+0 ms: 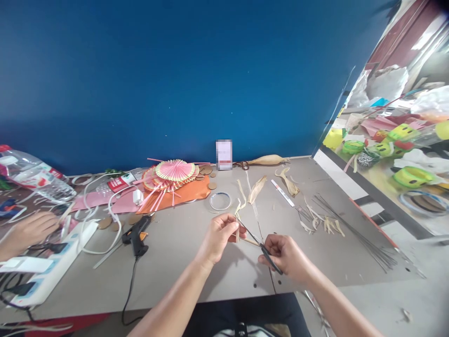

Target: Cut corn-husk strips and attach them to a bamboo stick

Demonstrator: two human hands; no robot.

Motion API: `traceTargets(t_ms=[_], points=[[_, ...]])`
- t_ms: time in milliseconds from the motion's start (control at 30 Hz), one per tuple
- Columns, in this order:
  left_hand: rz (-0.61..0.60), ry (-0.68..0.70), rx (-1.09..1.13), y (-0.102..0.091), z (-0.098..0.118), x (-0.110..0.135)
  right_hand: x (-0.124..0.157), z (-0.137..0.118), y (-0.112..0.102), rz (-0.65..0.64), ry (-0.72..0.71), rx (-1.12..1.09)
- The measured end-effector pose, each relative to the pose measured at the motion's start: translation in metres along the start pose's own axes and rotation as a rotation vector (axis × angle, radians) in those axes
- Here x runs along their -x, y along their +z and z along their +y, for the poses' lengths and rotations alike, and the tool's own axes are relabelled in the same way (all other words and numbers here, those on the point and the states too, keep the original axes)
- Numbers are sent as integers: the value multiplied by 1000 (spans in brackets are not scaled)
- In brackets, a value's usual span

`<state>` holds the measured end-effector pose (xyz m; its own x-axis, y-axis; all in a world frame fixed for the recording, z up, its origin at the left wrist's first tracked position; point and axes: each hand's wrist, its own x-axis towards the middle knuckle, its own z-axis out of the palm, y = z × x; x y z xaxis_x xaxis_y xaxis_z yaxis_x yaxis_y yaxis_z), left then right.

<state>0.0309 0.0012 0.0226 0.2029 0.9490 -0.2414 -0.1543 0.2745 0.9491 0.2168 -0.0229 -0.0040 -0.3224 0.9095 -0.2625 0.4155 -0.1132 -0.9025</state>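
Note:
My left hand (220,236) is closed in a pinch on a small pale strip of dried husk (237,232), held just above the grey table (182,262). My right hand (286,255) grips black scissors (259,243), whose blades point up and left and meet the strip. Both hands hover near the table's front edge, in the middle.
A black and orange glue gun (136,232) lies left of my hands, its cord over the edge. Pink paper fans (173,172), orange paper (182,193), a clear ring (220,201), husk pieces (257,187) and thin wires (354,229) lie behind. Another person's hand (26,231) rests by a white power strip (52,267).

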Motion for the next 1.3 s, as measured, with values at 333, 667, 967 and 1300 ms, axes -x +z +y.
traceTargets(t_ms=[333, 667, 967, 1300], points=[[-81, -45, 19, -2, 4, -1, 4, -7, -10, -149, 81, -171], [-101, -123, 49, -5, 1, 0, 6, -2, -14, -102, 66, -75], [61, -147, 166, -1, -8, 2, 7, 0, -13, -33, 22, 57], [218, -171, 377, 8, -13, 6, 9, 1, -10, -1, 31, 72]])
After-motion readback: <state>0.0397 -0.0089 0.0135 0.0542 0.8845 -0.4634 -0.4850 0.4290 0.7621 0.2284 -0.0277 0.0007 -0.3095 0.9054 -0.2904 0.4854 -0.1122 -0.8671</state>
